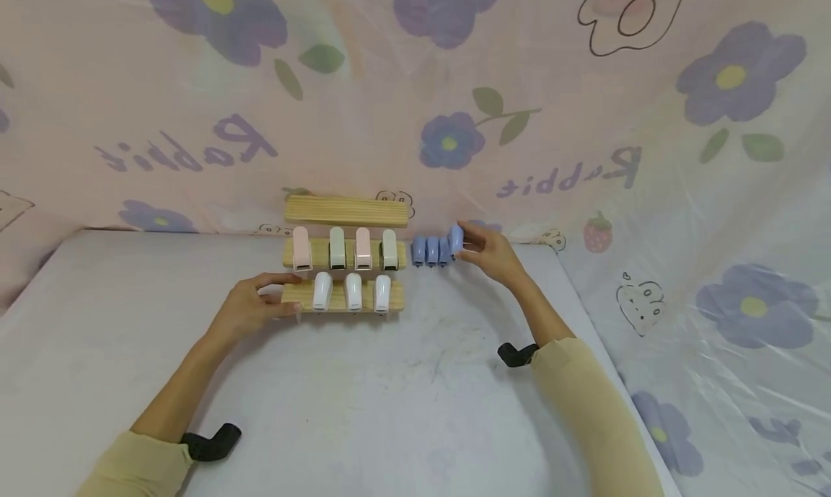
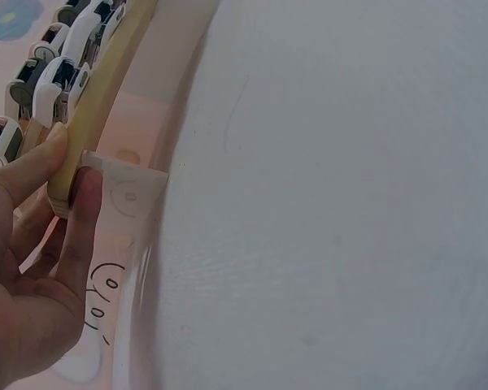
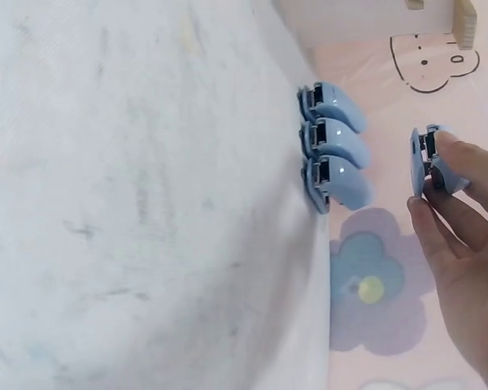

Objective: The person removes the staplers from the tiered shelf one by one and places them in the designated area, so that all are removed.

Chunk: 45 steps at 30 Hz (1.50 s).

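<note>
My left hand [image 1: 244, 311] grips the left end of the lowest wooden board [image 1: 301, 295] of a tiered rack. In the left wrist view, the thumb lies over the board [image 2: 114, 81] and the fingers are beneath it. Three white mini staplers [image 1: 353, 291] stand on that board. Behind them, the middle board carries pink staplers [image 1: 301, 248] and green staplers [image 1: 337, 248]. My right hand [image 1: 496, 255] pinches a blue mini stapler [image 3: 423, 158] between thumb and fingers, raised apart from the others. Three more blue staplers [image 1: 431, 252] stand side by side at the rack's right.
The rack's top board [image 1: 347, 210] bears no staplers. A white-covered table [image 1: 363, 396] lies beneath, its back edge meeting a flower-printed curtain [image 1: 363, 122]. Black curved pieces [image 1: 518, 354] sit at both wrists.
</note>
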{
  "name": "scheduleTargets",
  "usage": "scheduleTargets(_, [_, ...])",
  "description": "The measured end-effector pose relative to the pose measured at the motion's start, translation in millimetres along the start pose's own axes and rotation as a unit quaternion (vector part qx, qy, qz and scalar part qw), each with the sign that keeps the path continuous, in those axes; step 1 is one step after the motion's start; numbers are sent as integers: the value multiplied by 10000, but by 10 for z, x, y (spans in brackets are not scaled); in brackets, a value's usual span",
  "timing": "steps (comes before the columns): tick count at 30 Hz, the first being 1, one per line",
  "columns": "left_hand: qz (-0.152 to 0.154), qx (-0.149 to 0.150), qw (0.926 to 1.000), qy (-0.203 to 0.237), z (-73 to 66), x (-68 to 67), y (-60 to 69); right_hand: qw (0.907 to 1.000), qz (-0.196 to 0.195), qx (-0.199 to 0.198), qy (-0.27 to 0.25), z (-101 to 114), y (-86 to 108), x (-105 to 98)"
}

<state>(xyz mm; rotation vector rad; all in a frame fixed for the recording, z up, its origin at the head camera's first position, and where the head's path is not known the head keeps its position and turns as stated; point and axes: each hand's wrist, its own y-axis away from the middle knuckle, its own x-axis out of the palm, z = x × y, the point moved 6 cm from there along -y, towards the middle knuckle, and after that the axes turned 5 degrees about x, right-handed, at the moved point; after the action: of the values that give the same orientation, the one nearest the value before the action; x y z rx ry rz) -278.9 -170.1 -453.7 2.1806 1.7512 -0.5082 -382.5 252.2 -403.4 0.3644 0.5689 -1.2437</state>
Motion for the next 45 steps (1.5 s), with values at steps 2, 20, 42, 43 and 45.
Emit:
scheduleTargets(2, [6, -52, 10000, 54, -6, 12, 6, 10000, -4, 81, 13, -49, -2, 8])
scheduleTargets(20, [1, -103, 9999, 26, 2, 20, -11, 9994, -152, 323, -13, -381, -102, 0])
scheduleTargets(42, [-10, -212, 9997, 142, 45, 21, 1, 9973, -12, 618, 387, -613, -236, 88])
scheduleTargets(43, [-20, -214, 9996, 161, 47, 17, -2, 9975, -8, 617, 351, -614, -242, 90])
scheduleTargets(45, [-30, -201, 9996, 170, 49, 13, -9, 9977, 5, 615, 294, -622, -254, 92])
